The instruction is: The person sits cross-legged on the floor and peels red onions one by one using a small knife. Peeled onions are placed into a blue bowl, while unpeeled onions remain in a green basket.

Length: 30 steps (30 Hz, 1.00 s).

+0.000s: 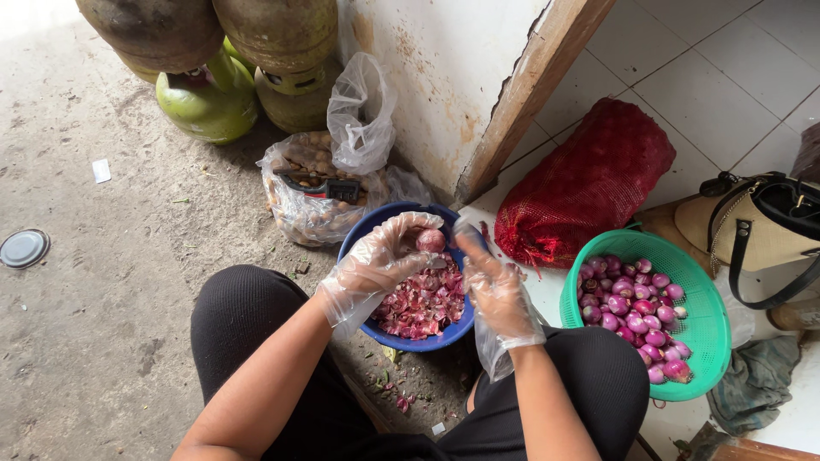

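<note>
Concrete floor (102, 324) on the left, gas cylinders (209, 102) beyond. Over the blue bowl (367, 235) of skins, her gloved left hand (376, 265) grips a shallot (431, 240); the right hand (495, 286) pinches its skin, mid-peel. Peeled ones fill the green basket (713, 341).

1 head-worn camera looks steeply down from close above the seated person's lap. It faces the floor ahead: gloved hands near centre, concrete at left, white tiles at far right.
</note>
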{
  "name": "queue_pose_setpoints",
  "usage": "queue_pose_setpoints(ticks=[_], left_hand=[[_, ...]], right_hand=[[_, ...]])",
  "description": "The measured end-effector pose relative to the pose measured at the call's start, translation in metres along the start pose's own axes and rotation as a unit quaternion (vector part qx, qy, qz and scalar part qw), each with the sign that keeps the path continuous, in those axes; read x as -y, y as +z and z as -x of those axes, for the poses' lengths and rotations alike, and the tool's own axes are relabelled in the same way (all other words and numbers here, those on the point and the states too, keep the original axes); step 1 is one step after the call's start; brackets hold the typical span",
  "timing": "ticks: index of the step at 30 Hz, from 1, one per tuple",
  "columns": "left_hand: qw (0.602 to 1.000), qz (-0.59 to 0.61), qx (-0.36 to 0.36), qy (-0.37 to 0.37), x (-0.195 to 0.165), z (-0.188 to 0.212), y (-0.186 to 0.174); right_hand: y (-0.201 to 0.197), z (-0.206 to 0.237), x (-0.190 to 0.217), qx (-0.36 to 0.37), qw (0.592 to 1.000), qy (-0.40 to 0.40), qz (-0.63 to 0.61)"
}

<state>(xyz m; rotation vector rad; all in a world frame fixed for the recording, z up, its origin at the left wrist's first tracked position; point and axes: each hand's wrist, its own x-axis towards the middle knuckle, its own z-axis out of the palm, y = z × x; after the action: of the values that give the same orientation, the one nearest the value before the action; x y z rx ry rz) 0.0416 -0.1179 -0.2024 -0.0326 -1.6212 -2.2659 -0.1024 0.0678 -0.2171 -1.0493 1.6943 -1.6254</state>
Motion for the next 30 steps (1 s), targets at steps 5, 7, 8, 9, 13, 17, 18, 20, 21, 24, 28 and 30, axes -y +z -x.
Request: queue_pose_setpoints(ticks=[5,7,8,9,13,17,18,20,21,24,28,30], left_hand=[[1.000,-0.010,-0.020,-0.011,0.006,0.002,-0.003],[1.000,0.000,-0.007,0.004,0.008,0.003,-0.002],[1.000,-0.013,-0.013,-0.001,0.009,0.002,-0.002],[0.999,-0.025,-0.020,-0.006,0.010,0.001,-0.002],[0.999,-0.031,-0.016,-0.017,0.015,-0.001,-0.001],[0.997,-0.066,-0.023,-0.015,0.015,0.000,0.002],[0.998,-0.053,-0.023,-0.016,0.015,0.001,0.003],[0.998,-0.050,-0.020,-0.017,0.012,0.000,0.006],[0.998,-0.060,-0.018,-0.017,0.010,0.000,0.007],[0.995,-0.100,-0.025,-0.010,0.003,-0.002,0.010],[0.985,-0.167,-0.028,-0.024,-0.006,-0.003,0.010],[0.965,-0.254,-0.052,-0.029,-0.008,-0.002,0.010]], right_hand=[[0.005,-0.004,0.005,0.040,0.991,-0.099,0.078],[0.009,-0.001,0.013,0.044,0.990,-0.088,0.096],[0.012,0.000,0.017,0.046,0.990,-0.091,0.096],[0.014,0.001,0.021,0.049,0.990,-0.093,0.096],[0.019,0.003,0.033,0.027,0.979,-0.122,0.159],[0.024,0.002,0.032,-0.018,0.966,-0.120,0.229],[0.024,0.002,0.031,-0.032,0.962,-0.112,0.247],[0.023,0.001,0.028,-0.018,0.974,-0.108,0.198],[0.022,0.001,0.027,-0.011,0.979,-0.106,0.174],[0.016,0.000,0.027,0.008,0.988,-0.106,0.108],[0.016,0.000,0.027,0.025,0.983,-0.100,0.149],[0.021,0.000,0.027,0.018,0.981,-0.103,0.166]])
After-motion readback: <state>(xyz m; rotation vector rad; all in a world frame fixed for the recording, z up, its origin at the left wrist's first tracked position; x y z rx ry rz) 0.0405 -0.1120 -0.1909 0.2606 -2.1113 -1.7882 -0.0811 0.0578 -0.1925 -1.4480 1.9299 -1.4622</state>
